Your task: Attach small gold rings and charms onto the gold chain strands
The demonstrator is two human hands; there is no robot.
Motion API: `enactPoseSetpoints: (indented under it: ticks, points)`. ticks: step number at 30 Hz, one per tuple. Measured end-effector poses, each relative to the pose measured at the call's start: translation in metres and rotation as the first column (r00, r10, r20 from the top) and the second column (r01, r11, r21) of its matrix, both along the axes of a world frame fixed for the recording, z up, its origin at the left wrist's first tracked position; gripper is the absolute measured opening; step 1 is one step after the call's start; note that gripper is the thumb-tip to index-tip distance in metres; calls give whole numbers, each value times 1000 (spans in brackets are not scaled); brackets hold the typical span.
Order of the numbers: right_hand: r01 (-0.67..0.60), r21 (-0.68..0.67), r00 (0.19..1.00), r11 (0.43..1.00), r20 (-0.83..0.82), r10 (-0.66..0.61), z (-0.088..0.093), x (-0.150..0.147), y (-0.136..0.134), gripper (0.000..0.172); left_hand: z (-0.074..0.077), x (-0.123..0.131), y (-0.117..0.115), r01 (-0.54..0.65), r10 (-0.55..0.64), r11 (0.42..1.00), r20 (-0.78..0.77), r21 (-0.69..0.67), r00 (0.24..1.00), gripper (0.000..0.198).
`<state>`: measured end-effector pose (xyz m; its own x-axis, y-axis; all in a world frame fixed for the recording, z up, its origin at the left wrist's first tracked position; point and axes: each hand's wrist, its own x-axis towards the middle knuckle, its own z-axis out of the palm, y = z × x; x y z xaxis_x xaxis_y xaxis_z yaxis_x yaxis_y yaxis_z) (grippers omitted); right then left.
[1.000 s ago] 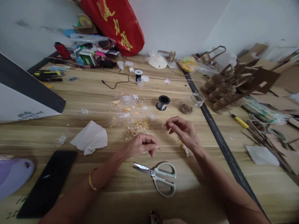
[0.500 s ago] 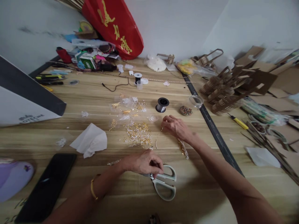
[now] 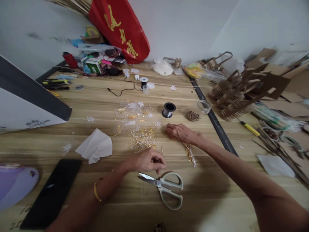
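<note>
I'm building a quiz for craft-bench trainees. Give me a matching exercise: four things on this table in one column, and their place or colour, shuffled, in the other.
Things:
1 scissors
2 phone
3 tissue
4 thread spool

Descriptions:
A dark and round, beyond the right hand
B white, crumpled, left of the gold beads
C black, lying flat at the near left
D pale handles, just nearer than the left hand

Pairs: 1-D, 2-C, 3-B, 4-A.

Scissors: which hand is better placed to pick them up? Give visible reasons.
Probably left. The left hand is right beside the scissors; the right hand rests farther off, by the beads.
</note>
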<state>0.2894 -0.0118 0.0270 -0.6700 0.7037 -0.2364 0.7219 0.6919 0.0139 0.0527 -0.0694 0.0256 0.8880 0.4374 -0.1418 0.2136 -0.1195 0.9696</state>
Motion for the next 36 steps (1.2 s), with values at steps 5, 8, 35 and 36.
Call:
enactPoseSetpoints:
  ticks: [5, 8, 35, 36]
  points:
    - [34, -28, 988, 999, -147, -37, -2, -1, -3, 14, 4, -8, 13, -171, 182, 974, 63, -148, 981, 25]
    - [72, -121, 950, 990, -294, -105, -4, 1, -3, 11, 8, -11, 18, -231, 257, 947, 98, -223, 961, 29]
    - [24, -386, 702, 922, -650, -290, 36, 18, 8, 25, 8, 8, 21, -520, 497, 854, 260, 23, 828, 20]
    - [15, -396, 687, 918, -663, -297, 35, 18, 9, 26, 9, 11, 22, -532, 510, 846, 245, 28, 825, 20]
